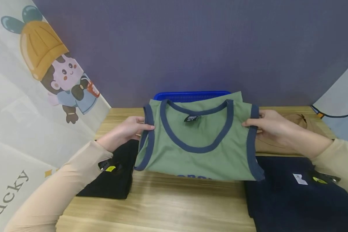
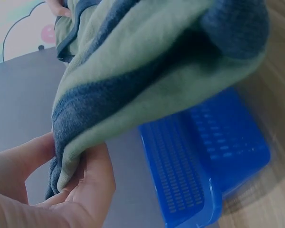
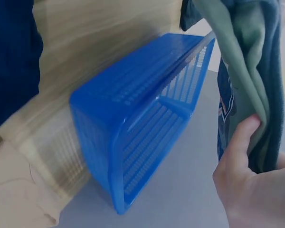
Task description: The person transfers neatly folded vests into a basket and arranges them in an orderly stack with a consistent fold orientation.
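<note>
A green tank top point(image 1: 174, 154) with navy trim hangs above the table, its neckline and black label facing me. My left hand point(image 1: 130, 129) pinches it at the left armhole trim, thumb in front. At the opposite armhole, my right hand point(image 1: 274, 125) pinches the cloth the same way. Behind the shirt stands a blue plastic basket point(image 1: 191, 95), mostly hidden in the head view. The right wrist view shows the slotted basket point(image 3: 104, 114) on the table, apart from the cloth. Part of a dark print shows at the shirt's lower edge.
Black folded cloth point(image 1: 113, 180) lies left on the wooden table point(image 1: 174, 206). Navy folded cloth point(image 1: 290, 206) with a white tag lies at the right, brown cloth point(image 1: 272, 146) behind it. A grey-purple panel point(image 1: 191, 48) rises at the back.
</note>
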Demonstrator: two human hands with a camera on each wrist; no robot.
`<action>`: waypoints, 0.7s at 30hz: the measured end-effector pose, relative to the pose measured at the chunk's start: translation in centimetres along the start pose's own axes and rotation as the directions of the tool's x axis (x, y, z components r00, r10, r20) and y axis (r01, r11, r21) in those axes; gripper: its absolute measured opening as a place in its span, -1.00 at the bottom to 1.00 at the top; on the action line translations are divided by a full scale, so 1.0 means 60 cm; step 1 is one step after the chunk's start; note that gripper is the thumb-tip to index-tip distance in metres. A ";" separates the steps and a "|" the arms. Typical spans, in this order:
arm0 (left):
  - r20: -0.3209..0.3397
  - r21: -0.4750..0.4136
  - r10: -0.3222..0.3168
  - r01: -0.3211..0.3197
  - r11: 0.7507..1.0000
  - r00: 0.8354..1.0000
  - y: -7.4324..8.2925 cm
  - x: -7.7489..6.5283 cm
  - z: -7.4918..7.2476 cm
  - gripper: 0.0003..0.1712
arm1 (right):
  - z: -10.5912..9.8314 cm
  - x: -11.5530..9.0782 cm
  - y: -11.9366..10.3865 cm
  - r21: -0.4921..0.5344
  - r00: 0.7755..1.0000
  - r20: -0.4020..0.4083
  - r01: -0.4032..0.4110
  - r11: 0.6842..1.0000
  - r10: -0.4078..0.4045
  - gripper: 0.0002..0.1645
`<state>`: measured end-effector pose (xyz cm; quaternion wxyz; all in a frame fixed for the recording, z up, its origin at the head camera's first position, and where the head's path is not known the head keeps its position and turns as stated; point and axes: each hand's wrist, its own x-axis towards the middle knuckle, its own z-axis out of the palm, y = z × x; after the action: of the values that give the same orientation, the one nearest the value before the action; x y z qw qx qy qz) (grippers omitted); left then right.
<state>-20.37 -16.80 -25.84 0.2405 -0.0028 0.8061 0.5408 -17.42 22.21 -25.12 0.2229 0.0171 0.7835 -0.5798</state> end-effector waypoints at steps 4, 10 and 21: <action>-0.018 -0.011 -0.003 0.003 1.000 1.000 0.010 0.012 -0.007 -0.54 | -0.007 0.014 -0.012 -0.041 1.000 -0.018 0.004 0.999 -0.004 -0.33; -0.051 -0.012 0.001 -0.002 1.000 0.999 0.030 0.021 -0.017 -0.51 | -0.013 0.032 -0.033 -0.092 0.999 -0.050 -0.003 0.996 -0.002 -0.06; -0.070 0.047 -0.026 0.029 0.998 0.997 0.061 0.046 -0.026 -0.32 | -0.021 0.058 -0.063 -0.157 0.996 -0.089 0.005 0.988 -0.019 -0.02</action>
<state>-24.35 -15.92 -23.29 0.2199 -0.0268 0.8265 0.5175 -22.02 21.31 -22.69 0.1847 0.0209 0.8359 -0.5164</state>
